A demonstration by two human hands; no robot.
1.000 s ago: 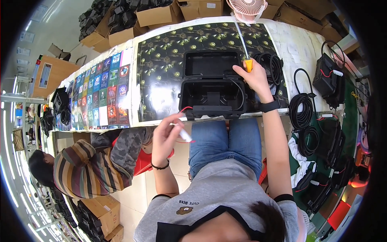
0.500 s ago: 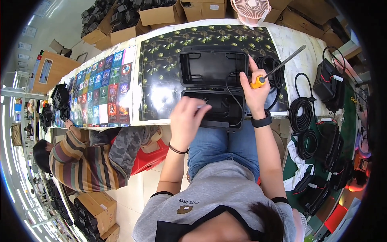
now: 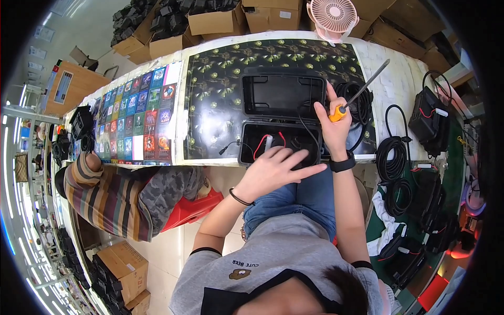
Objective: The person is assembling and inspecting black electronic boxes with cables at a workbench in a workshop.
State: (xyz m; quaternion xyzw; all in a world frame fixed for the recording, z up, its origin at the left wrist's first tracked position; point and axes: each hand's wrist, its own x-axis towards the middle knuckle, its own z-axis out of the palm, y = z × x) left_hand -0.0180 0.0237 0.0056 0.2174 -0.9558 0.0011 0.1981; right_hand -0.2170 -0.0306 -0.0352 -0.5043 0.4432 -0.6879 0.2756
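An open black plastic case (image 3: 283, 96) lies on the table in front of me, its lid half on the far side. In its near half are red wires (image 3: 260, 145) and a small white part (image 3: 269, 142). A thin black lead (image 3: 229, 146) hangs over its left side. My left hand (image 3: 273, 172), fingers spread, reaches over the near half; its fingertips partly hide the inside. My right hand (image 3: 336, 131) grips a screwdriver (image 3: 366, 85) with a yellow handle, the shaft pointing up to the right. This hand rests at the case's right side, beside coiled black cable (image 3: 359, 100).
A dark patterned mat (image 3: 210, 105) and a sheet of colourful cards (image 3: 126, 115) cover the table. A pink fan (image 3: 333, 16) stands at the back. More black cases (image 3: 428, 121) and coiled cables (image 3: 391, 157) lie to the right. Another person (image 3: 110, 194) sits at the left.
My left hand has come down and right over the case's near half, fingers spreading. Red wires and the white part now show inside. The right hand keeps the screwdriver in nearly the same place.
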